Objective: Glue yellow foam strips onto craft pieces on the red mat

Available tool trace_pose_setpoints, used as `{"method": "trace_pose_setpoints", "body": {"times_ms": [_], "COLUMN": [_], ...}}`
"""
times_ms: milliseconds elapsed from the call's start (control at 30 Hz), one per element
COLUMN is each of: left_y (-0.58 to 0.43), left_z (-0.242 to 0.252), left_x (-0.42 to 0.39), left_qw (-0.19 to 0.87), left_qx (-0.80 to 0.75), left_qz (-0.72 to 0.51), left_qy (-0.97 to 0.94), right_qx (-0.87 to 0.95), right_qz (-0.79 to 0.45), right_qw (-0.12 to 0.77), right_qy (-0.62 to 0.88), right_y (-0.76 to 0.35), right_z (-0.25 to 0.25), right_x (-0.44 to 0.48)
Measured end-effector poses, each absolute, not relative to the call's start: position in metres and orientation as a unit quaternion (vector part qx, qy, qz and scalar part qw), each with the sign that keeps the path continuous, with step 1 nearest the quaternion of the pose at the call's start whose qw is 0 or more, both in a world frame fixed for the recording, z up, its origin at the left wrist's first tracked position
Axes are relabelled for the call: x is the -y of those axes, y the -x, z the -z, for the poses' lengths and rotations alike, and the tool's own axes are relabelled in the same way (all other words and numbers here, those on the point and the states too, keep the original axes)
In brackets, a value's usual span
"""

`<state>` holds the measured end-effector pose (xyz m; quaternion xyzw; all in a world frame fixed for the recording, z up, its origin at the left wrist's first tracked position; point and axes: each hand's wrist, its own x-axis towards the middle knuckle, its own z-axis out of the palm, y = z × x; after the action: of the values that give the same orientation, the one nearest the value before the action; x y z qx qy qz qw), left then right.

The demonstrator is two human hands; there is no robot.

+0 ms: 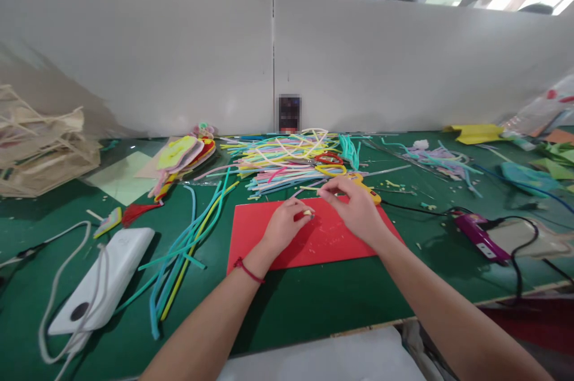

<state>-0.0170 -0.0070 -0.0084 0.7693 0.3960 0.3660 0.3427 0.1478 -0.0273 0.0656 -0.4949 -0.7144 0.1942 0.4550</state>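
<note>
My left hand [287, 224] rests on a red sheet [314, 243] with its fingers pinched on a small yellowish piece [307, 212]. My right hand [352, 204] hovers just to the right, fingers curled and pinched on a thin pale strand [309, 189] that runs left from its fingertips. The two hands nearly touch over the sheet's upper middle. A red cord circles my left wrist. Behind the hands lies a heap of coloured pipe cleaners [287, 159].
The green table [314, 303] carries a white power bank with cable [105, 279] at left, long blue and yellow strands [188, 249], felt shapes [183, 157], a purple glue gun [479, 237] at right, scissors [332, 164], wooden frames [40, 148] far left. A white partition [179, 58] stands behind.
</note>
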Motion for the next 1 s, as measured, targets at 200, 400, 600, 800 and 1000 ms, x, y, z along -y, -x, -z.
{"method": "trace_pose_setpoints", "body": {"times_ms": [200, 400, 600, 800, 1000], "left_y": [0.016, 0.017, 0.018, 0.021, 0.015], "left_z": [0.012, 0.010, 0.004, 0.000, -0.007], "left_x": [0.006, 0.006, 0.005, 0.003, 0.014], "left_qw": [0.330, 0.357, 0.391, 0.460, 0.544], "left_qx": [-0.395, -0.403, -0.434, -0.458, -0.437], "left_qz": [-0.376, -0.421, -0.447, -0.475, -0.472], "left_qy": [-0.770, -0.730, -0.678, -0.594, -0.538], "right_qx": [0.639, 0.682, 0.720, 0.638, 0.648], "right_qz": [-0.448, -0.452, -0.160, -0.066, -0.267], "right_qw": [0.448, 0.293, 0.136, 0.152, 0.281], "right_qy": [0.437, 0.495, 0.661, 0.752, 0.656], "right_y": [-0.151, -0.160, -0.176, -0.214, -0.198], "right_z": [-0.068, -0.049, -0.033, -0.029, -0.027], "right_x": [0.032, 0.036, 0.031, 0.018, 0.024]}}
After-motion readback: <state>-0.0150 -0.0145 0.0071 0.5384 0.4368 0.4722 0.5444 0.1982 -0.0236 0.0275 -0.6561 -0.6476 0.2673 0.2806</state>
